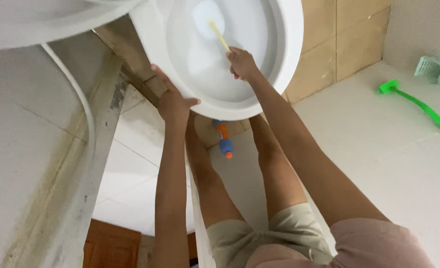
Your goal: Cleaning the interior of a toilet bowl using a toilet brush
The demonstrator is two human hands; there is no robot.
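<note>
So the toilet bowl (pixel 220 94) is sitting dead centre at the top of the view, white and glossy, looking pretty clean along the inside walls with a paler patch of water down at the bottom. A thin yellowish brush handle (pixel 219 35) is poking down into that water, its head hidden under the surface, so I can't tell what shape it has.

The right hand (pixel 241 63) is closing fully around the top of that handle, fist tight, and it's reaching in over the far rim, probably to get a good angle on the bowl's inside. The left hand (pixel 173 101) is resting on the near rim with the fingers wrapped over the edge and the thumb lying along the top (looks like bracing, keeping the body steady while leaning over).

The person is standing close up, bare legs on either side of a blue and orange bottle (pixel 223 139) that's lying on the floor tiles just below the bowl, within easy grabbing range. Well off to the right a green long-handled brush (pixel 418 105) is lying flat on the pale floor, and a pale green plastic holder (pixel 434 68) is sitting near the wall beyond it. A white hose (pixel 76 94) is curving down the left side.
</note>
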